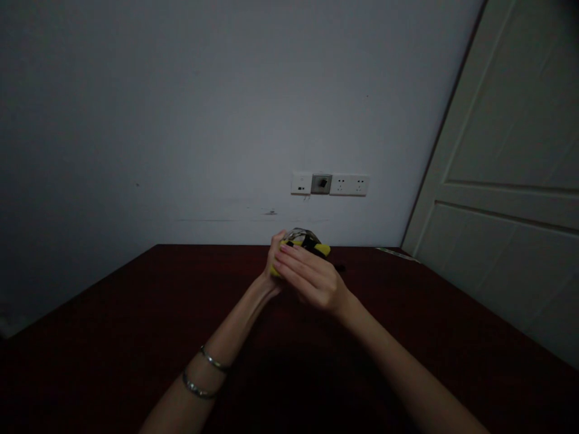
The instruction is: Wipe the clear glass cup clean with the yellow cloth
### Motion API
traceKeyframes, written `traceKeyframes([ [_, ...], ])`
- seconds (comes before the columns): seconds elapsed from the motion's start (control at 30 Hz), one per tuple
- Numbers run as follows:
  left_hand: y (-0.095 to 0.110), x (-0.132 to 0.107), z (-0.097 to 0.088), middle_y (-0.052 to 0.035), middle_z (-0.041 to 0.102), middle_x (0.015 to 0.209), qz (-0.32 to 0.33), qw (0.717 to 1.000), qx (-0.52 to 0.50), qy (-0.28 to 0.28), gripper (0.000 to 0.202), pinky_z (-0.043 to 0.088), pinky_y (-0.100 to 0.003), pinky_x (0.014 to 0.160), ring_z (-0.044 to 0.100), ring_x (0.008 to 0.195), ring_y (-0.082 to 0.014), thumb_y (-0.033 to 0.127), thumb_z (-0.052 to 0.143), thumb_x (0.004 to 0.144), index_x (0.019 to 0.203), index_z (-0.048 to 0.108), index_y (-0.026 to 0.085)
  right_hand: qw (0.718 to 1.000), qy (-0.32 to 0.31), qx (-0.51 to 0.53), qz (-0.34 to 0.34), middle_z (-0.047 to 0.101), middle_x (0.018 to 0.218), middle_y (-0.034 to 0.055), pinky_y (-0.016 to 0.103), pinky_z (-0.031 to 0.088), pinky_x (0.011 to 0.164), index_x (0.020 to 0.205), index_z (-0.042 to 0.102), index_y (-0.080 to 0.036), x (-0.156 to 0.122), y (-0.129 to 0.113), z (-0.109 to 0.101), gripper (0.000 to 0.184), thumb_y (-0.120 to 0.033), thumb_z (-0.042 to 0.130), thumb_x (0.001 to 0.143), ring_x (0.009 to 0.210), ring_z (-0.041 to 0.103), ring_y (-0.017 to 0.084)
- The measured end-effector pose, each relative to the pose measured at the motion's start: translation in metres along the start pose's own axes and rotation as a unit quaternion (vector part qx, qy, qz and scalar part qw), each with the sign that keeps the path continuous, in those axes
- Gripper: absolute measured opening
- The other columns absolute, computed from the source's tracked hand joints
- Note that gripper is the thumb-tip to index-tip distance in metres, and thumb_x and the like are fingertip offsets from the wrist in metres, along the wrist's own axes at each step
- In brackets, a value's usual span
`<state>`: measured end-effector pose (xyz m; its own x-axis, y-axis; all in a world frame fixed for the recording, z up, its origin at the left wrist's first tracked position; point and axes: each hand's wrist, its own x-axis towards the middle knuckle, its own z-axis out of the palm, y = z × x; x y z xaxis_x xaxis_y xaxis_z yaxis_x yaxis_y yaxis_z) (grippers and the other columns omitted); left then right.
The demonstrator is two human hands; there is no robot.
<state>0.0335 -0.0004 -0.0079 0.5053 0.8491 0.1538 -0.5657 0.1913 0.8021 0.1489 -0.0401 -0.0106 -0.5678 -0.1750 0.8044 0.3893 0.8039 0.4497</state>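
Head view, dim light: both hands meet in the middle of the frame, raised just above the far part of a dark reddish-brown wooden desk (pixel 136 313). Between them is a small yellow-and-black object (pixel 309 243) with a shiny, pale top; what it is cannot be told at this size. The left hand (pixel 275 260) wraps around its left side, fingertips curled up over the top edge. The right hand (pixel 313 278) lies across its near side, fingers stretched out flat towards the left and overlapping the left hand, so the two hands are pressed together and clamped on the object. Only its top and right end show past the fingers.

Two thin silver metal bangles (pixel 212 360) sit apart on the left forearm.

Behind the desk, a white row of wall sockets (pixel 330 184) is set in a plain grey-white wall (pixel 181 120). A cream panelled door (pixel 511 181) stands at the right. A pale flat strip (pixel 398 253) lies on the desk's far right edge.
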Motion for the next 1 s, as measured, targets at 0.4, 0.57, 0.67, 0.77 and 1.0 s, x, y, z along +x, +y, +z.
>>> traceKeyframes([
  [0.4, 0.0, -0.007, 0.004, -0.0017, 0.06, 0.057, 0.029, 0.989, -0.138, 0.053, 0.039, 0.044, -0.019, 0.044, 0.056, 0.048, -0.0105, 0.049, 0.045, 0.079, 0.07, 0.059, 0.014, 0.998, 0.037, -0.012, 0.05, 0.064, 0.116, 0.0171, 0.044, 0.048, 0.099, 0.124, 0.053, -0.007, 0.001, 0.001, 0.001, 0.045, -0.003, 0.053, 0.08, 0.121, 0.051, 0.025],
  [0.57, 0.001, -0.01, 0.004, -0.0022, 0.058, 0.052, -0.008, 0.99, -0.126, 0.057, 0.045, 0.041, -0.021, 0.039, 0.053, 0.043, -0.0117, 0.051, 0.04, 0.081, 0.068, 0.059, 0.013, 0.998, 0.023, -0.016, 0.047, 0.065, 0.116, 0.0143, 0.042, 0.05, 0.098, 0.123, 0.055, -0.01, 0.0, 0.003, 0.002, 0.042, -0.004, 0.05, 0.082, 0.12, 0.052, 0.023],
  [0.67, -0.001, -0.012, 0.002, -0.0001, 0.05, 0.042, -0.057, 0.997, -0.041, 0.037, 0.056, 0.026, -0.023, 0.027, 0.039, 0.028, -0.0123, 0.066, 0.036, 0.075, 0.066, 0.058, 0.016, 0.995, 0.047, -0.027, 0.083, 0.063, 0.12, 0.014, 0.044, 0.05, 0.098, 0.126, 0.053, -0.013, -0.002, 0.009, -0.003, 0.045, -0.004, 0.051, 0.081, 0.12, 0.052, 0.024],
  [0.77, -0.002, -0.011, 0.002, -0.0001, 0.049, 0.042, -0.05, 0.998, -0.03, 0.039, 0.055, 0.026, -0.023, 0.027, 0.04, 0.028, -0.0124, 0.066, 0.036, 0.074, 0.065, 0.057, 0.016, 0.994, 0.055, -0.03, 0.085, 0.062, 0.121, 0.0135, 0.045, 0.05, 0.098, 0.129, 0.05, -0.014, -0.002, 0.009, -0.003, 0.049, -0.004, 0.051, 0.081, 0.12, 0.052, 0.024],
  [1.0, -0.003, -0.004, -0.003, -0.0006, 0.054, 0.05, 0.03, 0.999, 0.035, 0.024, 0.053, 0.037, -0.022, 0.033, 0.048, 0.039, -0.0126, 0.065, 0.04, 0.075, 0.072, 0.059, 0.015, 0.979, 0.115, 0.042, 0.161, 0.064, 0.118, 0.0112, 0.044, 0.049, 0.098, 0.122, 0.057, -0.017, -0.004, 0.006, 0.005, 0.042, -0.006, 0.053, 0.082, 0.117, 0.055, 0.023],
])
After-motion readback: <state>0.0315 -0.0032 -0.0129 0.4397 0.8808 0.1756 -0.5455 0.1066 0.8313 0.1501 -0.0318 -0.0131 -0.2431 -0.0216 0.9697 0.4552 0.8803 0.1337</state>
